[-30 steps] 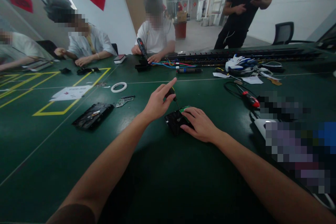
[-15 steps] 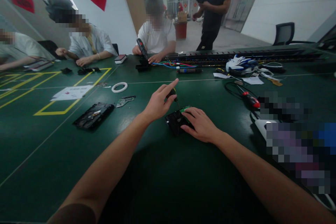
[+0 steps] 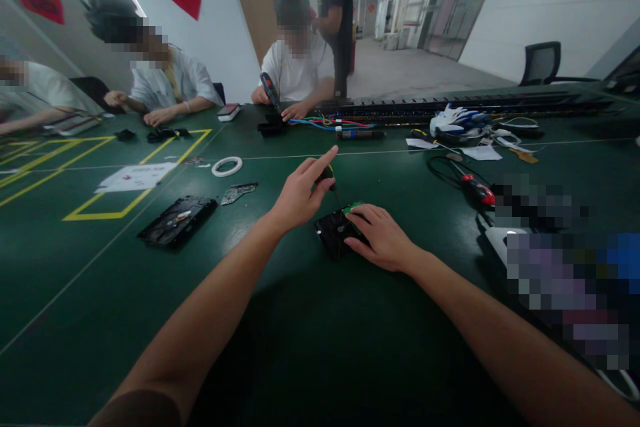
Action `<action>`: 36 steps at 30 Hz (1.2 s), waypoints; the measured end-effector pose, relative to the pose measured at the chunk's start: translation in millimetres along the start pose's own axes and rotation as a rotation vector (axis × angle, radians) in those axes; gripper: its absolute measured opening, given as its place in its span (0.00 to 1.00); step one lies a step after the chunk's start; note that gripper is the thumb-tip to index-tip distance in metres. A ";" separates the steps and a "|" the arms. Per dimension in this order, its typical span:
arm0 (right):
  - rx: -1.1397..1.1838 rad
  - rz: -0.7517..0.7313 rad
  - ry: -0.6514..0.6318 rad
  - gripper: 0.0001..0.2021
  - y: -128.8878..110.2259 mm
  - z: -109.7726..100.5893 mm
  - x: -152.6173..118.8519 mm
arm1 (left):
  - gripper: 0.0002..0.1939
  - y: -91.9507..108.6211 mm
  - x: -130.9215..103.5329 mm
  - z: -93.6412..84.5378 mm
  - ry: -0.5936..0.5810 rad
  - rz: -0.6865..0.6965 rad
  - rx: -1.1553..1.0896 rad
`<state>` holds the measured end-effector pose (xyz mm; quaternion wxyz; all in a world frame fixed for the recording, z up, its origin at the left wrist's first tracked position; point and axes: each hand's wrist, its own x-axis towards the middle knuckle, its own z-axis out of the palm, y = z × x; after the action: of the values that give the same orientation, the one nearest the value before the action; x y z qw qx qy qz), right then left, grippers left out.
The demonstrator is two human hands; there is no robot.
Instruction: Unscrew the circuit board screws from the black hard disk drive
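My left hand (image 3: 305, 192) grips a small screwdriver (image 3: 327, 175) with a dark and yellow handle, its index finger stretched out over the top. The thin shaft points down to a black hard drive (image 3: 333, 232) with a green circuit board (image 3: 353, 207) along its far edge. My right hand (image 3: 383, 238) is closed around the right side of the drive, holding it against the table; its fingers hide part of the board. Left of them lie another black casing (image 3: 175, 223) with small metal parts in it and a loose circuit board (image 3: 239, 193).
On the green table (image 3: 300, 347) are a roll of white tape (image 3: 227, 167), a sheet of paper (image 3: 135, 177), a red-black screwdriver (image 3: 479, 191) and blue-white gloves (image 3: 457, 121). Across the table, a co-worker (image 3: 295, 67) holds a power screwdriver (image 3: 271, 90); others sit further left.
Both my hands, the screwdriver and the drive stay almost where they were. In the background, the standing person has walked left, behind the seated co-worker.
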<state>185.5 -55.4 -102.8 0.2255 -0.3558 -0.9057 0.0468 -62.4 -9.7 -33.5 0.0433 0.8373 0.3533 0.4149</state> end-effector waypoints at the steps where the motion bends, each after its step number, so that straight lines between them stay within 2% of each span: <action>1: -0.004 -0.001 -0.002 0.28 0.1 0.1 0.0 | 0.33 0.2 0.0 0.3 0.000 0.003 -0.002; 8: -0.001 0.002 -0.007 0.28 0.0 -1.1 0.3 | 0.33 1.6 -1.5 4.9 -0.012 0.006 -0.036; 36: -0.011 0.006 -0.008 0.28 0.0 -0.1 0.3 | 0.33 -1.1 -1.4 4.9 -0.006 0.001 -0.016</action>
<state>185.3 -55.2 -102.7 0.2197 -0.3594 -0.9059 0.0439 -60.0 -8.7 -38.0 0.0508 0.8386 0.3493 0.4150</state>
